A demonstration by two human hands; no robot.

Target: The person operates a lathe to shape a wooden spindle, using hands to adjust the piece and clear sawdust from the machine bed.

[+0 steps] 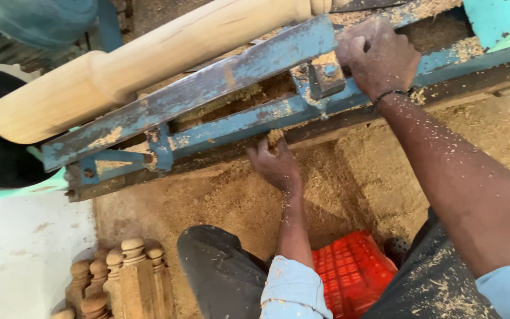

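A long pale turned wooden piece (pixel 149 59) lies across a worn blue metal lathe bed (pixel 219 82). My right hand (pixel 376 56) rests on top of the blue tool-rest block (pixel 326 77), fingers curled on it. My left hand (pixel 274 162) reaches under the lower blue rail (pixel 237 121), fingers hidden in sawdust against the frame's underside. Whether it grips a part there is hidden.
Sawdust (pixel 337 189) covers the floor below the lathe. Several turned wooden posts (pixel 119 277) stand at the lower left beside a white surface (pixel 25 254). A red plastic crate (pixel 352 272) sits under me between my knees. A teal machine part (pixel 497 20) stands top right.
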